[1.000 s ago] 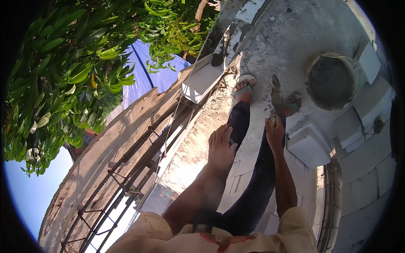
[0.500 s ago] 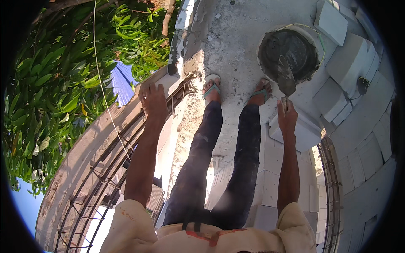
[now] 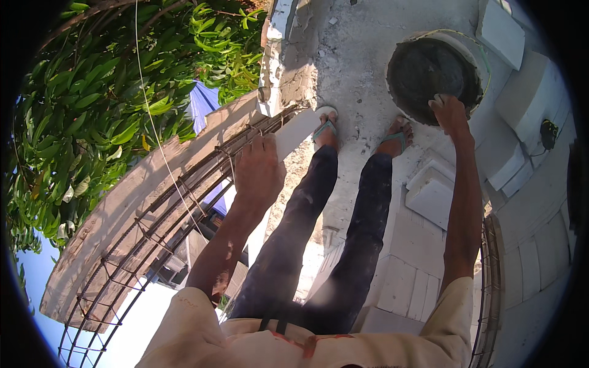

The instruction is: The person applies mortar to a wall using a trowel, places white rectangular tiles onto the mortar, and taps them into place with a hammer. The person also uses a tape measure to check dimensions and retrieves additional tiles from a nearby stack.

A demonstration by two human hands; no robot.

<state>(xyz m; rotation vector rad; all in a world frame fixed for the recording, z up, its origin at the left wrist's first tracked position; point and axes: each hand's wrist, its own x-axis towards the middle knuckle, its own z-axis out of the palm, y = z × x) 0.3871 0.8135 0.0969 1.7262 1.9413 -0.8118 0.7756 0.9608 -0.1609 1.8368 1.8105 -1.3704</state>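
Note:
My left hand (image 3: 261,168) is closed on the near end of a pale, narrow building block (image 3: 296,133), beside the rebar cage (image 3: 202,178). The block slants toward my left foot. Over the near rim of a round mortar tub (image 3: 399,54), my right hand (image 3: 451,115) is closed around the trowel's handle (image 3: 438,99). Grey wet mortar (image 3: 432,70) fills the tub's inside. The trowel's blade cannot be made out against the mortar and my fist.
White blocks (image 3: 531,92) are stacked right of the tub, and another block (image 3: 431,193) lies below it. A wooden board (image 3: 141,184) runs along the rebar at left, with leafy branches beyond. A thin string (image 3: 147,104) crosses there. My sandalled feet (image 3: 326,130) stand on rough concrete.
My left hand has moved right and nearer, closing on the pale block, which has shifted with it. My right hand has moved up and right to the tub, taking the trowel into the mortar.

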